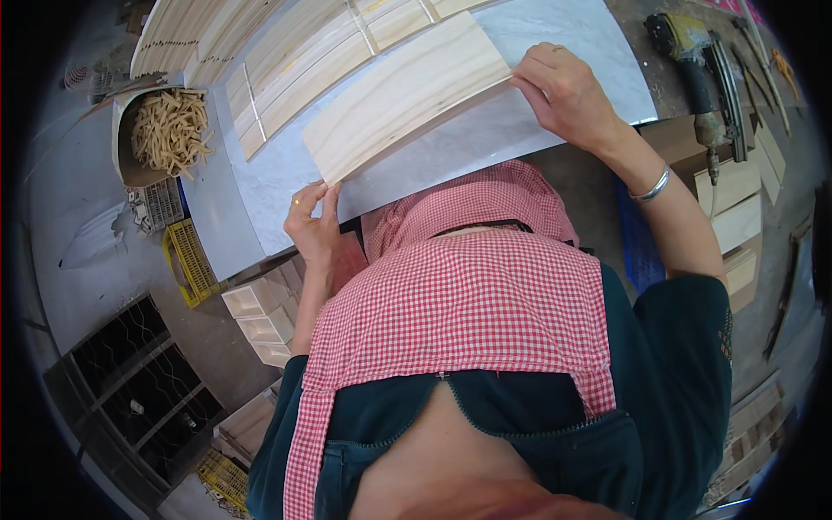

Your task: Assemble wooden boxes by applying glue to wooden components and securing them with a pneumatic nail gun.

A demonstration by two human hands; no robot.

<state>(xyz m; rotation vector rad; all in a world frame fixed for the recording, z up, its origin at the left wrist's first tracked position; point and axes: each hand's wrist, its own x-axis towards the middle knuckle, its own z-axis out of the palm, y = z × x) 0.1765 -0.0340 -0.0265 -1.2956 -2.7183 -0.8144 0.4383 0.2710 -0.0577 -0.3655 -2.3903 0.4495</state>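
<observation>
A single wooden board (407, 95) is in hand over the table (399, 178), at 12 o'clock from the checked apron (459, 303). As far as can be judged, work on it is at an early point: it is taken up but looks plain, with nothing fixed to its visible face. Planks (299, 82) at 10 o'clock from it lie bound with white straps, so those seem untouched. The nail gun (693, 82), near 3 o'clock from the right hand (568, 100), lies aside. How much is finished overall cannot be told.

The board's long axis runs from 8 o'clock to 2 o'clock, its broad face up and its long near edge toward the person. Whether its far edge touches anything is unclear. The left hand's (316, 225) thumb and fingers pinch the near corner at 8 o'clock; the right hand's pinch the near corner at 3 o'clock.
</observation>
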